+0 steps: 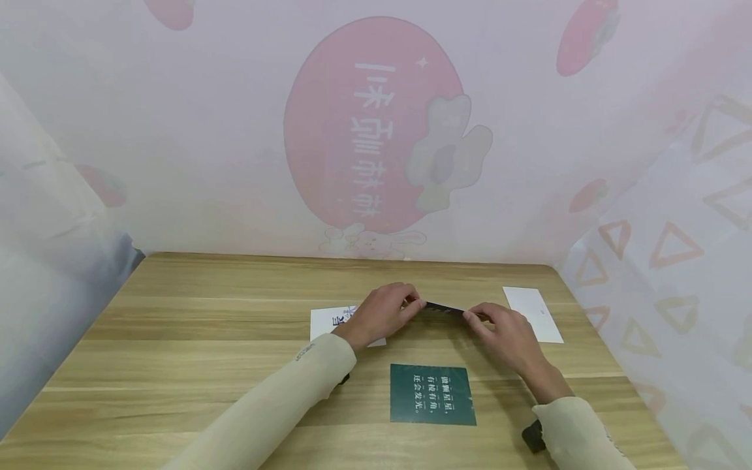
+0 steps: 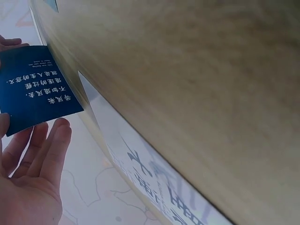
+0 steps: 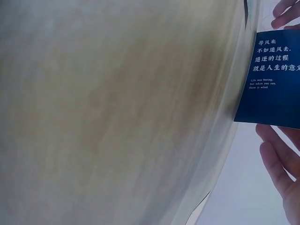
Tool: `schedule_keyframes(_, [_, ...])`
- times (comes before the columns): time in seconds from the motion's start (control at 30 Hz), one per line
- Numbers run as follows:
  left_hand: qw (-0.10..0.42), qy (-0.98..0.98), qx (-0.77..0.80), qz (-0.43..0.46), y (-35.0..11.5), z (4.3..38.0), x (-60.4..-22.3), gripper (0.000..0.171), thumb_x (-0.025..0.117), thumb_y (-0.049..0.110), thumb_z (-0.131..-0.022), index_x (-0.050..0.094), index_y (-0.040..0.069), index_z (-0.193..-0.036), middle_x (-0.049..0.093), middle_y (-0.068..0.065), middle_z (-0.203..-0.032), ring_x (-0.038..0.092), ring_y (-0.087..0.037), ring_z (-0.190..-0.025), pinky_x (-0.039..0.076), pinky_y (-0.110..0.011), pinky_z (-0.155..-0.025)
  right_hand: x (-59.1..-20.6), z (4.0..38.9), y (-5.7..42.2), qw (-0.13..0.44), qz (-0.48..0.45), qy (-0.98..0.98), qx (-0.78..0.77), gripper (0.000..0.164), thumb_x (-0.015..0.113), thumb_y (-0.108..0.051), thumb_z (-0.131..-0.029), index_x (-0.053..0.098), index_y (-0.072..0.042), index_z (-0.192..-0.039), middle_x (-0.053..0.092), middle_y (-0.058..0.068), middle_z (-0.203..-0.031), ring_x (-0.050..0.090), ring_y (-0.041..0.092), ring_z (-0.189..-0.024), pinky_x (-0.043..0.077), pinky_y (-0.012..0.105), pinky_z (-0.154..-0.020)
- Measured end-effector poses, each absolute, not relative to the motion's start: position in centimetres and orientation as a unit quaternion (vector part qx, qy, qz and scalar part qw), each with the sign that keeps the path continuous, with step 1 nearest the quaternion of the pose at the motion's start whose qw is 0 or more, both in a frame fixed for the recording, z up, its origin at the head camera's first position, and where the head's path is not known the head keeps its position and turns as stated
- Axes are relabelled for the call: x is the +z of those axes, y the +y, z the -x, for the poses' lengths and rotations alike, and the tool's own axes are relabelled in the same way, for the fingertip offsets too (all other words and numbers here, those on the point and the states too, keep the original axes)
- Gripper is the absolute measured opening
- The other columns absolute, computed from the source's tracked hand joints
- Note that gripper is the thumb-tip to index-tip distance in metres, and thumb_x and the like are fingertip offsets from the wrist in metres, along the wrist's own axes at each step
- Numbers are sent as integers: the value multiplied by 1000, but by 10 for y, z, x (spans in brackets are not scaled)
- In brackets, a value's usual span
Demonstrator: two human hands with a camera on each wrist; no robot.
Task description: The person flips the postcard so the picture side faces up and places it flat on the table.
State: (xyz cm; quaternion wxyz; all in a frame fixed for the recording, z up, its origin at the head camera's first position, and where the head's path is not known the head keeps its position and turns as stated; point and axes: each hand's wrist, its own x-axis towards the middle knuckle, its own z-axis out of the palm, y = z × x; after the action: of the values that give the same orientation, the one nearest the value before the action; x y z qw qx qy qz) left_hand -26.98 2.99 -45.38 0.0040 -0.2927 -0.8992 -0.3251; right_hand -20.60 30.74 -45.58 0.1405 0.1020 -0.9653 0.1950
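A dark blue card (image 2: 33,101) with white printed writing is held up over the table between both hands. My left hand (image 1: 382,314) pinches one end of it, and my right hand (image 1: 508,331) pinches the opposite end. Seen from the head, the card (image 1: 444,309) shows nearly edge-on and tilted. The right wrist view shows its printed face (image 3: 272,105), with fingers (image 3: 276,164) at its edge. Partly hidden under the left hand and wrist lies a white card (image 1: 322,321) with dark characters. A green card (image 1: 431,408) with white writing lies flat nearer the body, between the forearms.
Beyond the right hand, a mostly blank white card (image 1: 534,314) lies near the table's right edge. The wood-grain table (image 1: 194,365) meets a pale printed curtain (image 1: 223,163) at its far edge, with more sheeting at both sides.
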Motion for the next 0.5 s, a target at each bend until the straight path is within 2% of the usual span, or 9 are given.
schedule_keyframes(0.2, [1,-899,-323,295,29,269,-451,29,58,43,-114,75,20,-118,77,5,-115,68,-8,-95,60,-32,-89,-456,206,308,143,-101,-964,198,32,66,-40,-110,82,-13,-114,83,7,-114,79,31,-105,62,56,-91])
schedule_keyframes(0.5, [-8,-889,-339,307,26,269,-452,31,55,41,-115,75,18,-121,81,-2,-111,64,-11,-86,57,-31,-84,-456,205,308,140,-95,-966,198,36,63,-42,-111,82,-15,-126,83,9,-121,79,37,-111,61,60,-95])
